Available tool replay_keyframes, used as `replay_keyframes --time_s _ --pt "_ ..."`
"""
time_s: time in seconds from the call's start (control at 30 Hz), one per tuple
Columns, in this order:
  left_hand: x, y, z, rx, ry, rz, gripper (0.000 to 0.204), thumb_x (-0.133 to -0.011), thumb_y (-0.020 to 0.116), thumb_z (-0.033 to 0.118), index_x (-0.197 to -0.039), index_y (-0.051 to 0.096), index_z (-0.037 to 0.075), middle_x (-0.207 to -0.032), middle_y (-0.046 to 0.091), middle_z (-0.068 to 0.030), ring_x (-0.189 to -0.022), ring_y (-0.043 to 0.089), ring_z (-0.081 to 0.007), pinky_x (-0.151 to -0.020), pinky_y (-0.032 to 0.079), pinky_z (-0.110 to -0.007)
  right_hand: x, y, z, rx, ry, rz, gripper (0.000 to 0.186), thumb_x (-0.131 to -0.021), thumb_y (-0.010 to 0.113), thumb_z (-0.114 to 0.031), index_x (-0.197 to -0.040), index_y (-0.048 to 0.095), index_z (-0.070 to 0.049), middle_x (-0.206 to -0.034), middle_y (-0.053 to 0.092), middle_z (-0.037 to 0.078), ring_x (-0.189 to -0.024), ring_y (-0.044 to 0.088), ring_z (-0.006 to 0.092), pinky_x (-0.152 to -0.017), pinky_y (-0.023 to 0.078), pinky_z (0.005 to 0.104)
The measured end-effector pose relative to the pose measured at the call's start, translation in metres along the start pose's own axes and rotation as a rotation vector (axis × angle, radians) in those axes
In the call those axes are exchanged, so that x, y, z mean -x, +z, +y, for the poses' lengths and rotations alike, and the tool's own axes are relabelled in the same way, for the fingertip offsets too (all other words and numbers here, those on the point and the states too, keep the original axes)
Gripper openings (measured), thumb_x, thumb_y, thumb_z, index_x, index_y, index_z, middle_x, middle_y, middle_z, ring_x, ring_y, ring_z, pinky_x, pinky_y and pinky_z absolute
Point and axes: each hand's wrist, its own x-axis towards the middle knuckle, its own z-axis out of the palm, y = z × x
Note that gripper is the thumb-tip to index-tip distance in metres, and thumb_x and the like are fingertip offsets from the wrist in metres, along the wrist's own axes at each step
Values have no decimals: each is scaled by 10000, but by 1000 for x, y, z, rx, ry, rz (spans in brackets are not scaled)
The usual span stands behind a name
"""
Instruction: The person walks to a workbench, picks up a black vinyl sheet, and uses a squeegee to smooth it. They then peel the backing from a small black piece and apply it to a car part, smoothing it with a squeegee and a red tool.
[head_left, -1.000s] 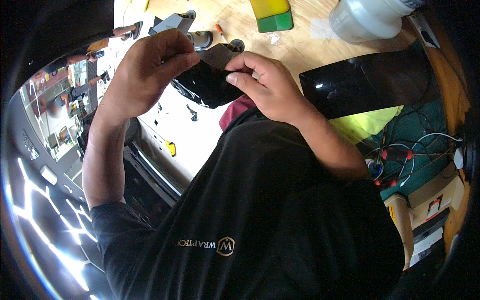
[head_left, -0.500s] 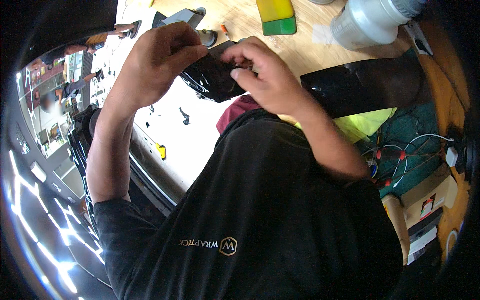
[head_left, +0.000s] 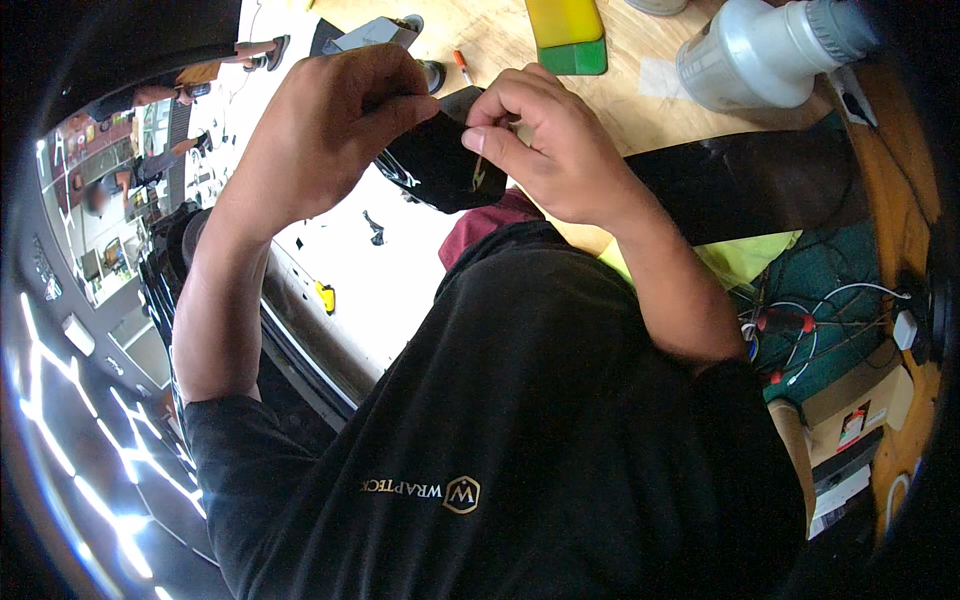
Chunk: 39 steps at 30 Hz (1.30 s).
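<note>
A glossy black piece [head_left: 435, 170], curved and shiny like film or a film-covered part, hangs between my hands at the top middle. My left hand [head_left: 335, 130] pinches its upper left edge between thumb and curled fingers. From the other side, my right hand [head_left: 550, 150] pinches its upper right edge with thumb and forefinger. The fingertips are a short gap apart. Below the piece lies a maroon cloth [head_left: 478, 228] against my black shirt. Right of my right hand stretches a long black sheet [head_left: 750, 180]; whether it joins the held piece cannot be seen.
A grey bottle [head_left: 740, 65] lies at the upper right of the wooden table. Yellow [head_left: 563, 22] and green [head_left: 575, 58] flat cards sit beyond my hands, beside an orange-tipped pen-like tool [head_left: 461, 65]. A yellow cutter [head_left: 324, 296] rests on the white surface. Cables [head_left: 810, 320] tangle at right.
Both hands and the black piece have shifted slightly right in the picture. My right thumb and fingers have come closer together on the edge.
</note>
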Motion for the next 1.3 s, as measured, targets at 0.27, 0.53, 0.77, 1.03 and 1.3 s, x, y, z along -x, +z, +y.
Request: replay_keyframes --time_s 0.27,0.53,0.77,1.03,1.3 --pt "-3 -1 -4 6 -165 -20 178 -900 642 147 -923 625 -28 -785 634 -108 -717 570 -154 -675 459 -296 -5 13 -1 34 58 67 114 -805 663 -124 -765 608 -32 -720 628 108 -732 605 301 -799 441 400" --pt "-4 5 -11 -71 -225 -36 172 -889 634 151 -888 619 -20 -727 615 -98 -679 545 -131 -640 452 -305 -9 18 -7 228 119 43 124 -797 652 -151 -777 634 -30 -813 640 171 -835 616 361 -902 436 475" --pt "-4 9 -22 -17 -292 -73 188 -885 630 173 -878 623 -15 -722 614 -87 -670 542 -126 -630 450 -306 -17 14 -15 298 182 -38 136 -791 645 -169 -778 662 -35 -851 646 198 -884 622 376 -835 480 457" --pt "-7 3 -19 -3 -373 -206 219 -885 635 197 -873 628 -21 -742 614 -76 -685 543 -119 -637 443 -294 -21 13 -12 294 157 -85 161 -776 674 -184 -776 680 -23 -838 657 205 -824 642 365 -798 507 439" --pt "0 7 -26 236 -357 -117 206 -890 640 195 -890 627 -10 -794 615 -49 -749 548 -119 -700 442 -298 -16 4 -10 178 181 -162 169 -826 695 -161 -865 658 -1 -816 606 117 -777 591 221 -737 474 340"
